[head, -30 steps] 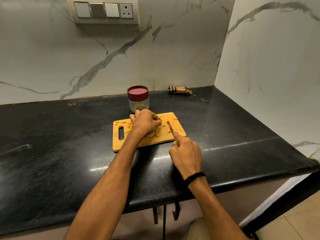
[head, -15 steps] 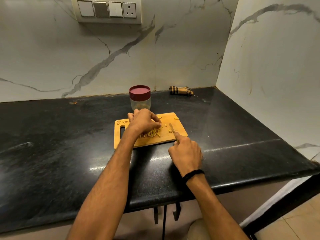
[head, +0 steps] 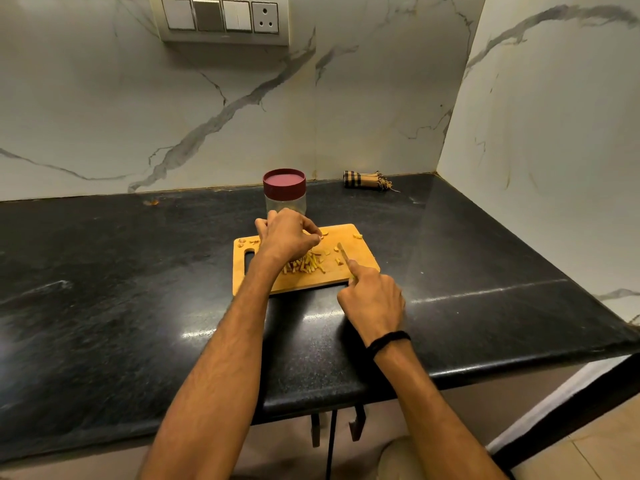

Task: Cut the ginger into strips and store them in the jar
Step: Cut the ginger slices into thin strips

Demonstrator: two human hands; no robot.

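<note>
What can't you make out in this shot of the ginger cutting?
Head view:
1. Whether the left hand, over the ginger strips, pinches one: its curled fingers hide that.
2. The knife handle: buried in the right hand.
3. Whether the jar holds any: too small, base behind the left hand.

Warm, dim indoor light comes from above. The black counter [head: 104,289] carries soft glare streaks near its front edge. Wide-angle distortion bends the wall [head: 104,116] lines at the frame's edges. The ginger [head: 304,265] looks slightly soft.
</note>
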